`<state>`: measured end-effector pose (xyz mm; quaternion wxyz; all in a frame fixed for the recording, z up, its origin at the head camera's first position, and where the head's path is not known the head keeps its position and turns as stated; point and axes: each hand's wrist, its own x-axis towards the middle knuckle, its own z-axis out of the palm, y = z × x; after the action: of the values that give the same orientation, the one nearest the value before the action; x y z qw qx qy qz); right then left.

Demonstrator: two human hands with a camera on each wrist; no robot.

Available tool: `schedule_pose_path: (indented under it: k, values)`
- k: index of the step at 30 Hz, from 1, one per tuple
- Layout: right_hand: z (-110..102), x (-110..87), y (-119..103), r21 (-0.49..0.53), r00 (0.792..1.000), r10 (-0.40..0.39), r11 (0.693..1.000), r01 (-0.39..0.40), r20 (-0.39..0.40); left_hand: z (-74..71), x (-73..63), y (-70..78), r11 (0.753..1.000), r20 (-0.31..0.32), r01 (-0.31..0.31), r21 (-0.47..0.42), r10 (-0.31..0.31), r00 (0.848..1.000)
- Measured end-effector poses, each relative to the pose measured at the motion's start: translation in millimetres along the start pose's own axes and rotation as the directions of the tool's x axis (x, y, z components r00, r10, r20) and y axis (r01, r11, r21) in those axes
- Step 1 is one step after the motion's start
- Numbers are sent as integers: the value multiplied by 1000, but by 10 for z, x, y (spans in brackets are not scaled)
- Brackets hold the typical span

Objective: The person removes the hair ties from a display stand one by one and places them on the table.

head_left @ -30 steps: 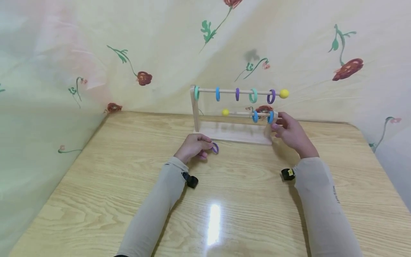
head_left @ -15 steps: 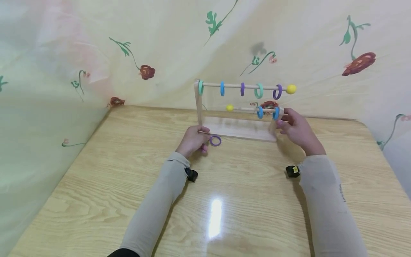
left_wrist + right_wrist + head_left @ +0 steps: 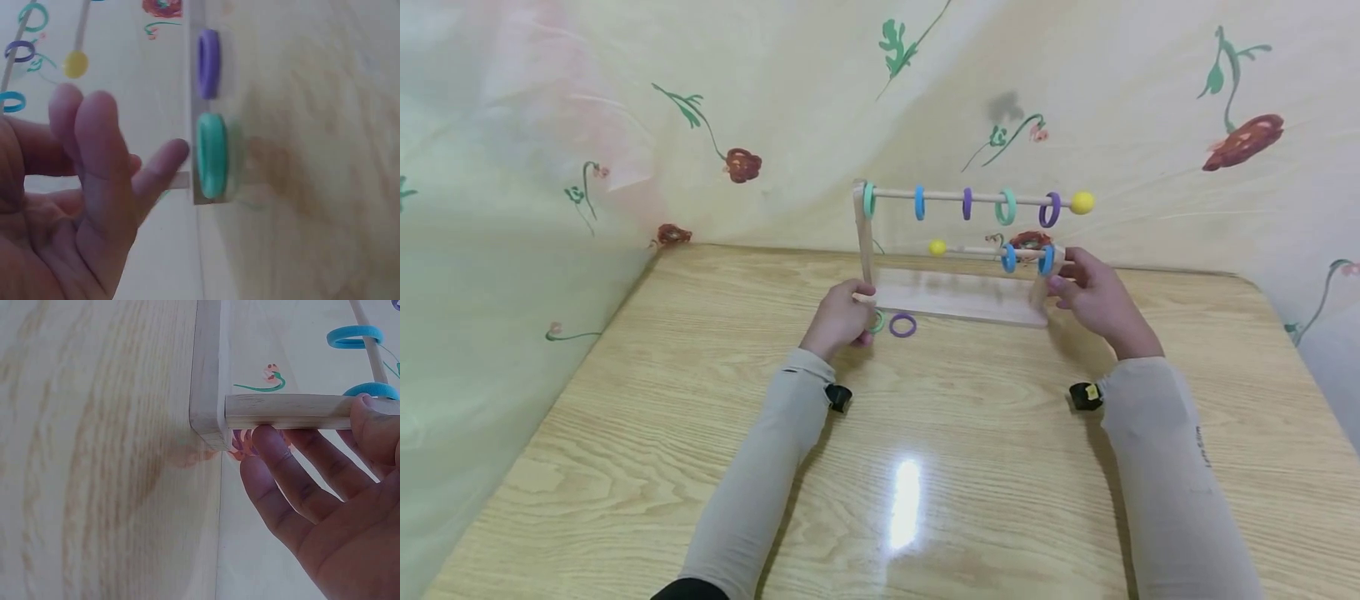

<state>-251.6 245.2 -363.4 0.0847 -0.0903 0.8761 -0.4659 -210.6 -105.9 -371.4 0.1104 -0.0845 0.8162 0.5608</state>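
Note:
My right hand [image 3: 1097, 300] grips the short right post [image 3: 287, 412] of a wooden ring rack, thumb on one side and fingers on the other. A purple ring [image 3: 210, 65] and a green ring [image 3: 214, 156] lie on the table along the front edge of the rack's base [image 3: 955, 296]. Beside the green ring is my left hand [image 3: 837, 317], which holds nothing; in the left wrist view its fingers are apart from both rings. In the head view the left fingers partly cover the green ring.
Green, blue and purple rings hang on the upper rod [image 3: 887, 193], which ends in a yellow ball [image 3: 1082, 202]. Two blue rings hang on the lower rod [image 3: 973, 251], tipped by another yellow ball [image 3: 937, 247]. A flowered cloth [image 3: 805, 108] rises behind the wooden table [image 3: 985, 433].
The purple ring, held by my left hand a second ago, now lies flat on the table. That hand has drawn left, and the green ring shows beside it. The right hand keeps its grip.

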Motion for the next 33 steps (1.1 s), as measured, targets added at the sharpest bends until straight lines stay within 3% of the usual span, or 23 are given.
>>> schedule_pose_path:
  k: [5,17,23,27,33]
  values:
    - [6,-4,13,0,1000,2,1000,-2,2,38,7,-59,999,73,-8,41,5,997]
    - [-26,5,5,-24,1000,1,1000,0,3,50,44,-59,998,128,-32,57,25,992]
    - [-32,10,-25,-24,1000,21,1000,-21,13,57,24,-14,995,136,-9,101,-5,991]
    - [-33,9,-43,-26,1000,10,1000,-9,10,66,11,-5,970,180,-29,241,-15,983]
    - [-26,20,-11,-36,1000,-9,999,9,5,117,38,-9,904,245,-104,415,-1,970]
